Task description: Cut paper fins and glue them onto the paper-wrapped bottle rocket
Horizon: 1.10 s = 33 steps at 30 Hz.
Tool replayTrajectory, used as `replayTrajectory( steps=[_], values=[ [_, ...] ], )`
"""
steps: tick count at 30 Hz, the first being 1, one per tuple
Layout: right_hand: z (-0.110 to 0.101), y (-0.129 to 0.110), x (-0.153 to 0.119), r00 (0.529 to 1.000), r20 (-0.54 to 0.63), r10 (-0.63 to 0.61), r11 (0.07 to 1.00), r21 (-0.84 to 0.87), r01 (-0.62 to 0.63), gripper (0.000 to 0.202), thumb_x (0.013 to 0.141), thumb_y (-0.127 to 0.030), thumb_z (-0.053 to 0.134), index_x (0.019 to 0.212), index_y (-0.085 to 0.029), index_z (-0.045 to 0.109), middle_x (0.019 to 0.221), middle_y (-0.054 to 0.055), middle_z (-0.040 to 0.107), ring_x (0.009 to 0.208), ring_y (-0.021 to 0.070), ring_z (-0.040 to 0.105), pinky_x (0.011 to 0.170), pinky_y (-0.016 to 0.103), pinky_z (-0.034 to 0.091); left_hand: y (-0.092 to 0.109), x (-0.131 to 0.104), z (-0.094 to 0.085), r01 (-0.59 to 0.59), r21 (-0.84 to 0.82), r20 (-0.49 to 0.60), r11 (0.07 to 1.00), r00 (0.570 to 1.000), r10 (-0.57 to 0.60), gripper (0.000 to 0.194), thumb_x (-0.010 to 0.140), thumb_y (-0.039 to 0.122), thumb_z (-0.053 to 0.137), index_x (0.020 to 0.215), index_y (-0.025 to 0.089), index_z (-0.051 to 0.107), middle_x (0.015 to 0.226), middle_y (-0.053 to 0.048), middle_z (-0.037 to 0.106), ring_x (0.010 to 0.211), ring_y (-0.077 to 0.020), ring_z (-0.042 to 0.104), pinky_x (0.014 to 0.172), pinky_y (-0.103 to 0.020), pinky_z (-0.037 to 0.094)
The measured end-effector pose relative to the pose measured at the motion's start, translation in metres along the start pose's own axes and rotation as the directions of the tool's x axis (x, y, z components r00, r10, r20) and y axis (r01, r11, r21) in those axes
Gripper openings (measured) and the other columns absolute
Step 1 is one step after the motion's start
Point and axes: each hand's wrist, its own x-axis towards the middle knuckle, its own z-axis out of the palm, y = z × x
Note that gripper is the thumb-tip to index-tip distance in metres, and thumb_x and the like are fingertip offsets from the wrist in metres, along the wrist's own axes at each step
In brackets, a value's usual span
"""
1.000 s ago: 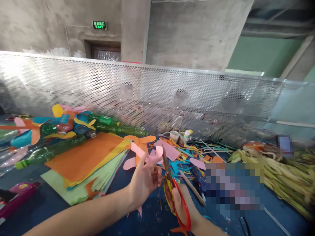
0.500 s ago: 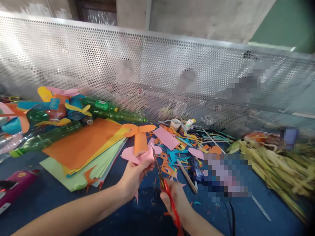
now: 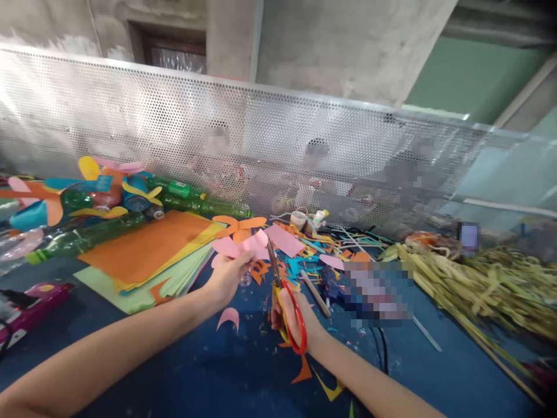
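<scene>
Between the fingers of my left hand (image 3: 230, 278) is a piece of pink paper (image 3: 248, 245), held up over the table. My right hand (image 3: 298, 319) grips scissors (image 3: 282, 290) with red and yellow handles. Their blades point up and away, with the tips beside the paper's right edge; whether they touch it I cannot tell. Just behind the pink paper stands an orange paper shape (image 3: 239, 226) with petal-like flaps, its lower part hidden. A curved pink scrap (image 3: 229, 318) lies on the blue table (image 3: 174, 371) below my left hand.
Orange, yellow and green paper sheets (image 3: 139, 249) are stacked at left, near green plastic bottles (image 3: 87, 235) with paper cut-outs. Coloured scraps (image 3: 300, 267) and a stick (image 3: 315, 294) lie right of centre. Dried husks (image 3: 456, 290) cover the right side. A perforated metal screen (image 3: 174, 128) runs behind.
The pink paper in my left hand has shifted slightly up and away. My right hand has turned the scissors, showing their handle loops. A curved pink scrap now lies on the table. The view has tilted.
</scene>
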Motion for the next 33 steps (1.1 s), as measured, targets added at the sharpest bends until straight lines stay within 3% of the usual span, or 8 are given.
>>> replayTrajectory(
  steps=[4,8,11,14,19,25,29,33],
  values=[
    [0.003,-0.013,0.004,0.996,-0.041,0.080,0.979,0.192,-0.071,0.059,0.072,-0.078,0.035,0.055,-0.021,0.039,0.051,0.001,0.051,0.046,0.0144,0.053,0.048,0.028,0.046,0.016,0.003,0.005,0.013,-0.030,-0.022,0.999,1.000,-0.013,0.015,0.061,0.018,0.076,0.067,0.011,0.064,0.062,0.000,0.063,0.056,-0.0086,0.057,0.059,-0.020,0.047],
    [0.002,-0.024,0.004,0.997,0.054,0.049,0.947,0.316,-0.064,0.057,0.071,-0.076,0.040,0.058,-0.021,0.044,0.057,0.002,0.055,0.055,0.0174,0.057,0.059,0.032,0.049,0.020,0.008,0.005,0.065,-0.055,-0.085,0.996,0.994,-0.069,0.013,0.062,0.017,0.075,0.068,0.010,0.065,0.063,-0.001,0.065,0.059,-0.0096,0.060,0.063,-0.021,0.049],
    [0.000,-0.032,0.001,0.995,0.084,0.047,0.941,0.332,-0.073,0.056,0.069,-0.077,0.044,0.061,-0.021,0.048,0.063,0.003,0.057,0.063,0.0194,0.059,0.069,0.035,0.050,0.017,0.012,0.003,0.144,-0.083,-0.052,0.986,0.988,-0.149,0.013,0.063,0.017,0.074,0.072,0.011,0.067,0.069,-0.002,0.068,0.062,-0.0104,0.062,0.070,-0.023,0.051],
    [-0.002,-0.037,-0.004,0.995,0.090,0.040,0.949,0.309,-0.066,0.053,0.072,-0.073,0.046,0.064,-0.021,0.048,0.067,0.003,0.058,0.069,0.0199,0.060,0.075,0.035,0.050,0.014,0.020,0.002,0.170,-0.127,0.031,0.977,0.985,-0.167,0.009,0.068,0.016,0.070,0.075,0.011,0.068,0.081,-0.006,0.072,0.081,-0.0149,0.066,0.086,-0.027,0.049],
    [-0.003,-0.031,-0.004,0.998,0.044,0.043,0.949,0.310,-0.055,0.056,0.078,-0.074,0.032,0.068,-0.021,0.046,0.066,0.004,0.059,0.065,0.0186,0.060,0.067,0.033,0.051,0.012,0.036,0.007,0.179,-0.141,0.130,0.974,0.978,-0.161,0.011,0.076,0.018,0.061,0.078,0.009,0.069,0.093,-0.011,0.072,0.099,-0.0208,0.063,0.099,-0.031,0.042],
    [-0.007,-0.022,-0.005,0.999,-0.015,0.045,0.939,0.342,-0.037,0.052,0.084,-0.067,0.033,0.071,-0.020,0.048,0.066,0.002,0.056,0.060,0.0154,0.057,0.062,0.029,0.050,0.012,0.044,0.017,0.089,-0.174,0.033,0.981,0.996,-0.085,0.007,0.075,0.008,0.058,0.076,0.008,0.065,0.086,-0.012,0.073,0.091,-0.0230,0.067,0.098,-0.036,0.045],
    [-0.005,-0.022,-0.008,0.992,-0.115,-0.048,0.935,0.345,0.085,0.057,0.077,-0.075,0.033,0.073,-0.020,0.049,0.062,-0.001,0.050,0.052,0.0127,0.049,0.054,0.027,0.048,0.009,0.045,0.014,0.083,-0.129,-0.044,0.988,0.995,-0.089,0.011,0.080,0.009,0.054,0.079,0.009,0.064,0.088,-0.012,0.072,0.090,-0.0217,0.068,0.100,-0.037,0.043],
    [0.001,-0.021,-0.009,1.000,-0.031,0.002,0.946,0.325,0.008,0.058,0.071,-0.078,0.040,0.069,-0.021,0.050,0.055,-0.002,0.046,0.044,0.0110,0.044,0.045,0.026,0.046,0.005,0.042,0.014,0.125,-0.104,-0.027,0.987,0.991,-0.128,0.015,0.084,0.010,0.049,0.082,0.009,0.064,0.089,-0.012,0.072,0.090,-0.0210,0.067,0.100,-0.038,0.043]
  ],
)
